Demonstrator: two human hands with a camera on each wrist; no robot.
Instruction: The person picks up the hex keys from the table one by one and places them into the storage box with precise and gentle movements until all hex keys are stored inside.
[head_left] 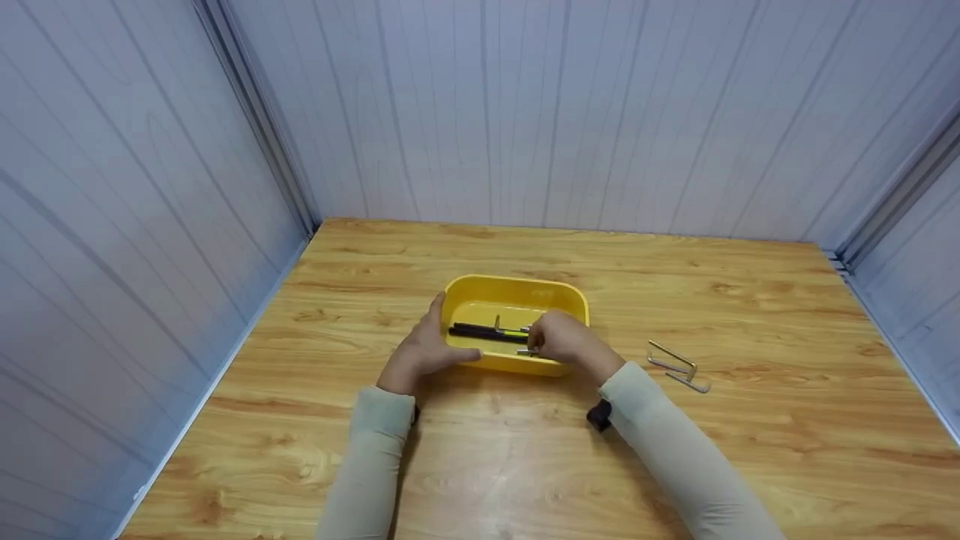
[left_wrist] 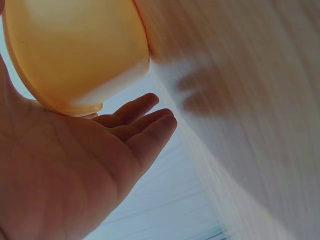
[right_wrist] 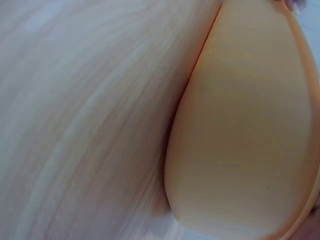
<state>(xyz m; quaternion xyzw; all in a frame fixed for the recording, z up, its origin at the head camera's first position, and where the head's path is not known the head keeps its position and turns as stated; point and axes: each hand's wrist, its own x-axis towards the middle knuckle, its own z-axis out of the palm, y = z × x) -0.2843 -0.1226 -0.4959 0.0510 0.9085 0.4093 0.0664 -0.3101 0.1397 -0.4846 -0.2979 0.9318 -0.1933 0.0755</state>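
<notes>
A yellow plastic bin sits on the wooden table. Spread round its left front corner is my left hand, the thumb along the front rim and the fingers along the left end. The left wrist view has that palm against the rim and the fingers loosely straight below. Inside the bin lie black rods and an L-shaped hex key. My right hand reaches over the front right rim, fingers curled down at a small silver rod; I cannot tell whether it pinches the rod.
Right of the bin, three L-shaped hex keys lie close together on the table, a brass-coloured one among silver ones. Pale panelled walls stand behind the table and at both sides.
</notes>
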